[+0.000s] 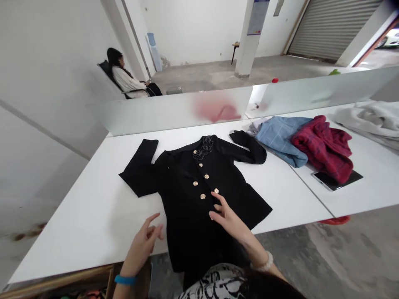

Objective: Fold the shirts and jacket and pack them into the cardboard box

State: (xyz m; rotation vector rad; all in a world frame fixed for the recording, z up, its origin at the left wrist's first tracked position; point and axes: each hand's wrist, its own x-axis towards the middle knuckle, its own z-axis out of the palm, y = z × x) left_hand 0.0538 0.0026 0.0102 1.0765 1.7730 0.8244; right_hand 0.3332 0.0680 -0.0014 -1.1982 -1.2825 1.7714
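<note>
A black jacket (183,174) lies spread out, front up, on the white table, its hem toward me and its sleeves out to both sides. Several gold buttons run down its front, and dark ruffled flowers (205,147) trim the collar. My right hand (227,216) is over the lower front, fingers apart, fingertips at or just above the cloth beside a gold button (216,191). To the left of the jacket's side edge, my left hand (147,236) hovers above the table with the index finger stretched out and nothing in it.
To the right, a blue checked garment (280,137) and a red plaid one (324,145) are heaped, the red partly over a tablet (352,180). Light cloth (374,120) lies farther right. A frosted divider (174,112) edges the table; a person (126,79) sits beyond it.
</note>
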